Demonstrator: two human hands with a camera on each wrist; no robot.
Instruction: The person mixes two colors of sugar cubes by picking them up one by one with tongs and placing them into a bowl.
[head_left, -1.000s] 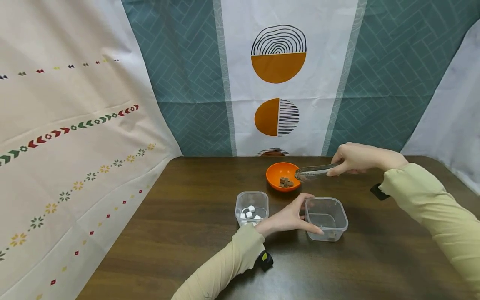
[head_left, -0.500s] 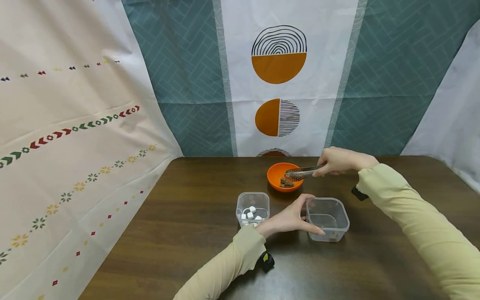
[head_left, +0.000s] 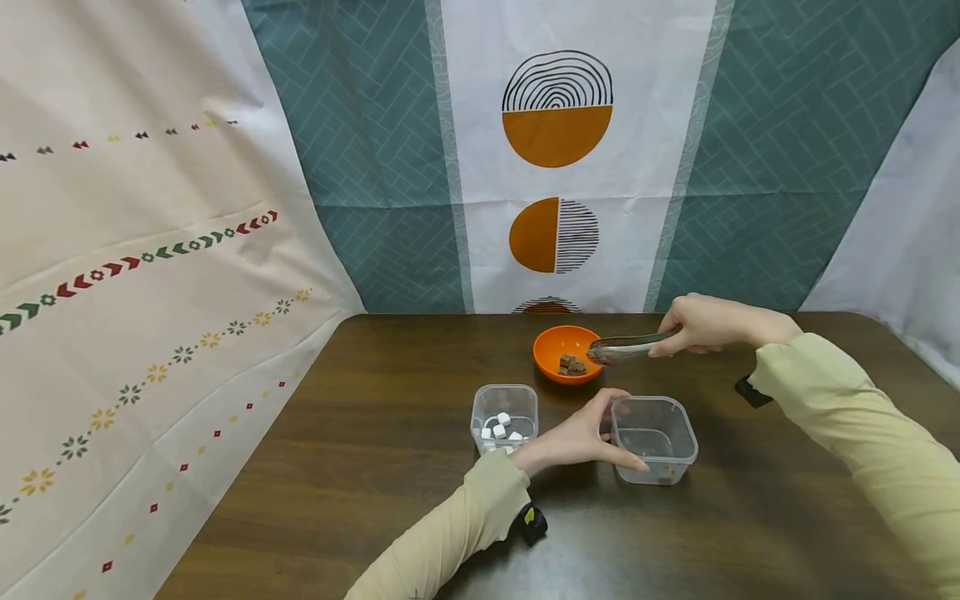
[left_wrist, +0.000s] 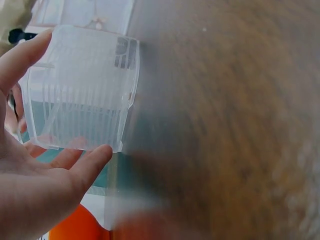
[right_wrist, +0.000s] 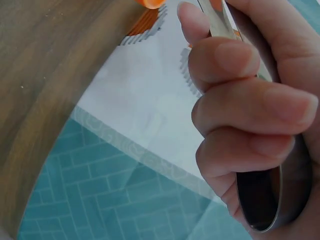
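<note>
My left hand (head_left: 577,437) grips a clear plastic container (head_left: 663,471), thumb on the near side and fingers at the far left. In the left wrist view, thumb and fingertips span the ribbed wall of the container (left_wrist: 82,90). My right hand (head_left: 708,323) holds metal tongs (head_left: 633,343), its fingers curled round the handle in the right wrist view. The tongs' tips overlap the right rim of an orange bowl (head_left: 551,346) holding several small brown cubes (head_left: 572,365). Whether a cube is between the tips, I cannot tell.
Left of my left hand stands a second clear container (head_left: 504,396) with several white cubes (head_left: 500,431) inside. Everything stands on a dark wooden table (head_left: 375,467). A patterned cloth (head_left: 390,167) hangs right behind the table's far edge.
The tongs moved left over the brown cubes in the bowl, then drew back right to the rim. My left hand and its container have stayed in place.
</note>
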